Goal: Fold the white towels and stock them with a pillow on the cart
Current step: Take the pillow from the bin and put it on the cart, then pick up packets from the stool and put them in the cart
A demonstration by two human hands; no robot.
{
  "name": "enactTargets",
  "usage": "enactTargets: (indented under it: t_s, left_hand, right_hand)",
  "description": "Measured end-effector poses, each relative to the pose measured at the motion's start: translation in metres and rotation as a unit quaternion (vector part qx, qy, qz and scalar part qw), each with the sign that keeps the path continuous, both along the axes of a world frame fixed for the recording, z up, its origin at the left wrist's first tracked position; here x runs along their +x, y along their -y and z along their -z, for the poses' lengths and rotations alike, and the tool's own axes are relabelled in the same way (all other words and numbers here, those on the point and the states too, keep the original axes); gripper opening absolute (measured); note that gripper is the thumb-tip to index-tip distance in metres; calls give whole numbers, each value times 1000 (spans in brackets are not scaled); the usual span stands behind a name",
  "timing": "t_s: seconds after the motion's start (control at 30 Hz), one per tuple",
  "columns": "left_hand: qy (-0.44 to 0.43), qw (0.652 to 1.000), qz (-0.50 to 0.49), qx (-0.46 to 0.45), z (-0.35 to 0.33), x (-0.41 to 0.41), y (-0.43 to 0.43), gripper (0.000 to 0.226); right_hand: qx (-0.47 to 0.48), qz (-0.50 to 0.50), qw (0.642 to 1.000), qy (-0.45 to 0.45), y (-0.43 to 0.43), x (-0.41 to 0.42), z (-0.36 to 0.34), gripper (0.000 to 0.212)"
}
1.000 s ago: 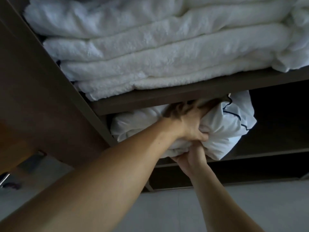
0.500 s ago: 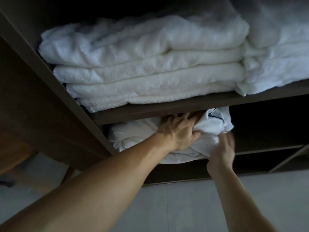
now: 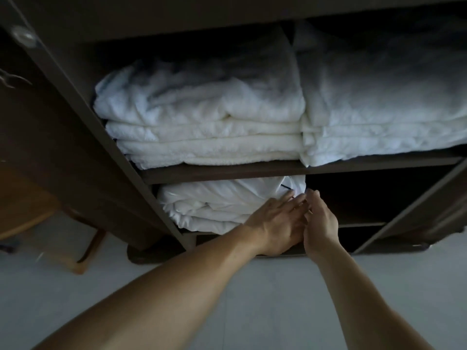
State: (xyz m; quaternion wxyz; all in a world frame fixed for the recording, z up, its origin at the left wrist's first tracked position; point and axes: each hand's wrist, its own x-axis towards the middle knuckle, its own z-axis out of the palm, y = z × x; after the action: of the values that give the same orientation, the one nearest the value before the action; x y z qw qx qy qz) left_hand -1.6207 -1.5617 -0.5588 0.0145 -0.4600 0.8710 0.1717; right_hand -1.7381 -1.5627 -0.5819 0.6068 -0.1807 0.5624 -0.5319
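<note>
A white pillow [image 3: 217,203] with a thin dark piping line lies squashed on the lower shelf of the dark cart [image 3: 227,170], at its left side. My left hand [image 3: 275,223] lies flat with straight fingers against the pillow's right front. My right hand [image 3: 319,223] is beside it, fingers loosely bent, fingertips at the pillow's right corner. On the shelf above, a stack of folded white towels [image 3: 202,137] sits at the left and a second folded white stack [image 3: 379,122] at the right.
The lower shelf's right half [image 3: 366,198] is dark, with nothing seen in it. A slanted cart post [image 3: 409,203] runs at the right. A wooden chair [image 3: 50,223] stands left of the cart on a pale floor [image 3: 252,299].
The pillow has gone further into the lower shelf. My left hand has released its grip and flattened against it. My right hand moved left to the pillow's corner. The view has pulled back.
</note>
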Motion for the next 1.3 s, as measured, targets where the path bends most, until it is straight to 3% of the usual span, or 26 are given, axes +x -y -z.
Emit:
enactTargets:
  t_s: [0.1, 0.13, 0.23, 0.33, 0.47, 0.9, 1.17, 1.3]
  left_hand:
    - [49, 997, -41, 33, -33, 36, -40, 65]
    - [80, 994, -60, 44, -45, 54, -52, 65]
    - [147, 981, -116, 47, -80, 108, -81, 67]
    - [159, 976, -145, 1, -117, 155, -108, 68]
    - [134, 969, -207, -20, -163, 220, -149, 66]
    - [115, 921, -373, -8, -277, 491, -290, 69]
    - [112, 904, -413, 6, -285, 589, -254, 72]
    - [132, 893, -431, 15, -281, 642, -208, 72]
  right_hand:
    - [-6, -136, 976, -171, -23, 9, -30, 36]
    - [-20, -206, 940, -272, -30, 14, -43, 38]
    - [-62, -376, 773, -508, -50, 32, -87, 55]
    - [-87, -432, 663, -605, -74, 60, -134, 62]
    - [-125, -447, 586, -664, -109, 110, -187, 64]
    - [-216, -501, 493, -678, -194, 339, -293, 68]
    - [-260, -523, 452, -674, -145, 462, -304, 67]
    - [-291, -546, 454, -641, -103, 537, -295, 66]
